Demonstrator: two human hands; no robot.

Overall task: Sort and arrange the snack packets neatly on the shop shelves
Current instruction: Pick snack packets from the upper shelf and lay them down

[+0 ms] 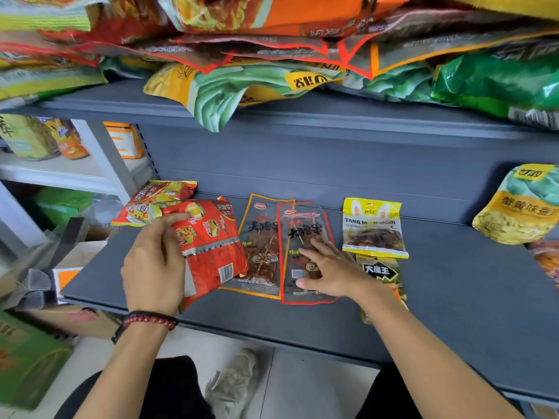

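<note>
On the grey shelf point(453, 297), far left, one red chip bag point(142, 207) lies flat. Next to it, the left hand point(154, 264) has its fingers curled round the edge of a second red chip bag point(211, 246), held tilted. It looks puffy, light and crinkly, so I would hold it by the side edge and not squash it.

Then come two flat packets with their edges overlapping: one orange-edged skewer packet point(260, 237) and one red-edged skewer packet point(299, 234). They look thin, bendy and slippery, good for sliding.

The right hand point(332, 270) presses on the red-edged one, fingers straight and spread.

After that come one yellow rabbit packet point(373, 228), one dark packet point(379, 272) by the wrist, and one yellow-green bag point(520, 207) far right.
</note>
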